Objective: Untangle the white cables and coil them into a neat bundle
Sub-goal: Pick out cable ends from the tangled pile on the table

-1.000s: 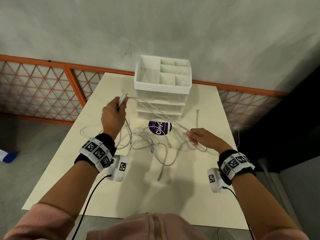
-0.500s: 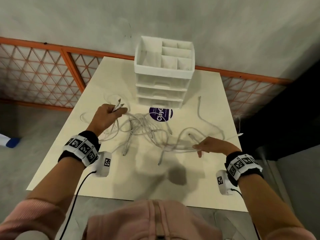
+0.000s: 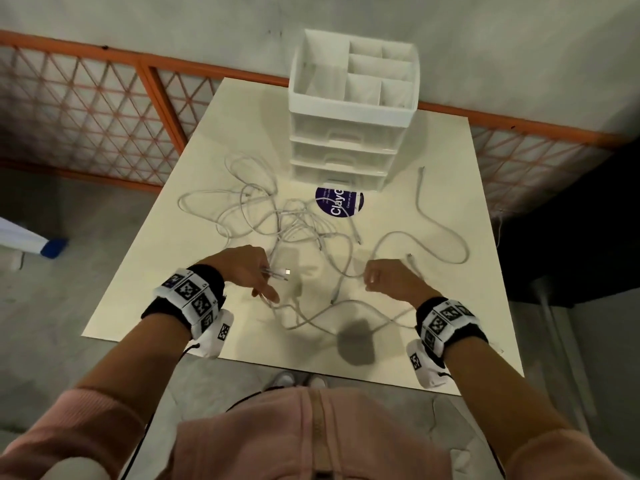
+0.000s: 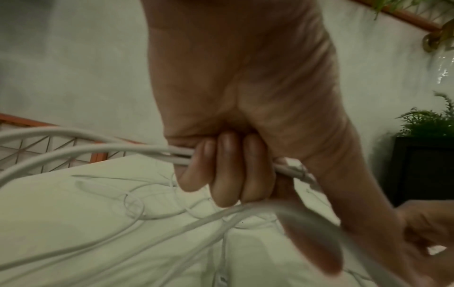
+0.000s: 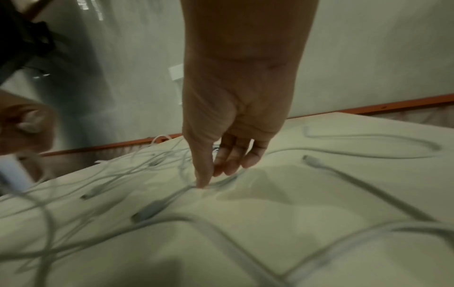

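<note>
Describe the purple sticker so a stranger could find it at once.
Start at the white drawer unit at the table's far edge. On the tabletop right against its bottom drawer lies the purple sticker, round with white lettering. It is the only coloured thing among the white cables.

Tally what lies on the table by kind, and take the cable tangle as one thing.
White drawer unit: 1
Purple round sticker: 1
White cable tangle: 1 (single cables cannot be counted)
Total: 3
</note>
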Motion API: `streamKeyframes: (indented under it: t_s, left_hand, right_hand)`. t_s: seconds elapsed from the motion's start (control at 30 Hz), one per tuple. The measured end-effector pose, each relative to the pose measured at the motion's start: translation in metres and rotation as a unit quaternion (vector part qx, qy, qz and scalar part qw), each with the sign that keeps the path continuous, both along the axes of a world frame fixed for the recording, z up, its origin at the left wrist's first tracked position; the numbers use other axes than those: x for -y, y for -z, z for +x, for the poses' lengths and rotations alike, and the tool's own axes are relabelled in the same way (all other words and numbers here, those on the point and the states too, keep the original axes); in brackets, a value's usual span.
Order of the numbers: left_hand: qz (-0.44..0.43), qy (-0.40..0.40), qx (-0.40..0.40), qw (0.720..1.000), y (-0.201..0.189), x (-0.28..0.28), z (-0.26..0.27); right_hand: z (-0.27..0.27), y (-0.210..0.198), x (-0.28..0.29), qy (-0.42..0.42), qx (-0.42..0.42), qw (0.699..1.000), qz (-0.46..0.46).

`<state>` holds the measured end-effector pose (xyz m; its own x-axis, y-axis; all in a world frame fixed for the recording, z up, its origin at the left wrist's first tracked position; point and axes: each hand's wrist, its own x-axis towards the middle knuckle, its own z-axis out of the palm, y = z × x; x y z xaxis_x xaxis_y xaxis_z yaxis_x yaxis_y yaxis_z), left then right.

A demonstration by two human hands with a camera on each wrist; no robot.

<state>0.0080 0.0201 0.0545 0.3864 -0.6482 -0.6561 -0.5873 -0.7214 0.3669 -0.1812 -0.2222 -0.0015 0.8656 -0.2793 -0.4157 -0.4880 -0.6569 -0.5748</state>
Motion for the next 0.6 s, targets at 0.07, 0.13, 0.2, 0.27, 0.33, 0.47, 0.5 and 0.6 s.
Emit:
streamKeyframes:
  t_s: [0.07, 0.13, 0.2, 0.27, 0.33, 0.47, 0.5, 0.6]
  left_hand:
    - [0.001, -0.002, 0.002, 1.000, -0.001, -0.001, -0.002]
    - [-0.017, -0.003, -0.001, 1.000, -0.003, -0.001, -0.003]
    - [-0.051, -0.012, -0.014, 0.999, -0.005, 0.000, -0.004]
    - [-0.081, -0.026, -0.026, 0.996, -0.007, 0.002, -0.002]
    - [-0.101, -0.028, -0.030, 0.994, -0.008, 0.003, -0.001]
    - [-0.184, -0.065, -0.039, 0.980, -0.010, 0.011, 0.004]
    - [-0.218, -0.087, -0.041, 0.971, -0.013, 0.015, 0.003]
    - [-0.335, -0.159, -0.078, 0.925, -0.022, 0.026, -0.003]
  right_hand:
    - [0.014, 0.006, -0.017, -0.064, 0.038, 0.997, -0.007]
    - [0.023, 0.016, -0.033, -0.120, 0.028, 0.992, -0.038]
    - [0.027, 0.021, -0.040, -0.128, 0.021, 0.990, -0.060]
    - [0.031, 0.019, -0.038, -0.124, 0.028, 0.989, -0.070]
    - [0.038, 0.012, -0.031, -0.097, 0.067, 0.990, -0.072]
    - [0.056, -0.032, -0.019, 0.043, 0.178, 0.983, 0.007]
    - [0.060, -0.046, -0.017, 0.066, 0.195, 0.978, 0.031]
    - [0.070, -0.081, -0.019, 0.059, 0.221, 0.972, 0.060]
